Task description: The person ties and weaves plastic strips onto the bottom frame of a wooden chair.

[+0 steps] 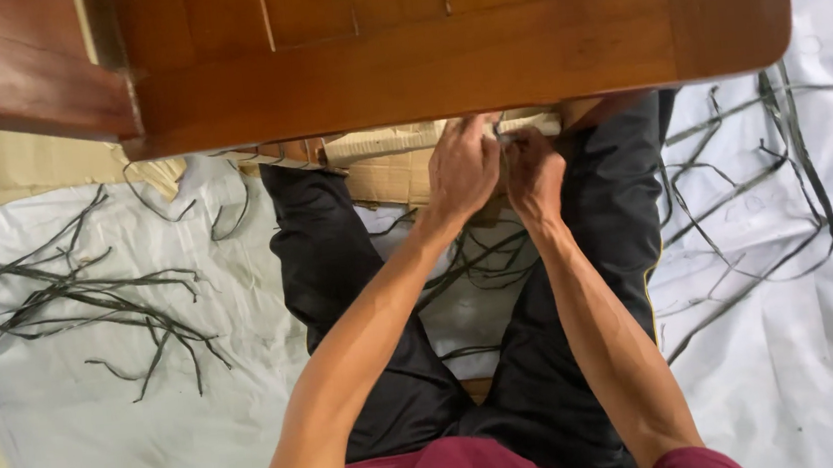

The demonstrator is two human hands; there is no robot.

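I sit on the floor with black-trousered legs apart under the edge of a brown wooden table [441,51]. My left hand [463,170] and my right hand [534,172] are pressed together just below the table's near edge. Their fingers are closed around something small and pale at the edge; it is too hidden to tell what it is. A piece of brown cardboard [386,171] lies right behind my hands.
Dark thin strips [90,293] lie scattered on the white sheet [102,432] at the left, more strips [745,195] at the right and between my legs. Another flat cardboard piece [39,162] lies at the far left. A dark wooden part [10,69] juts out top left.
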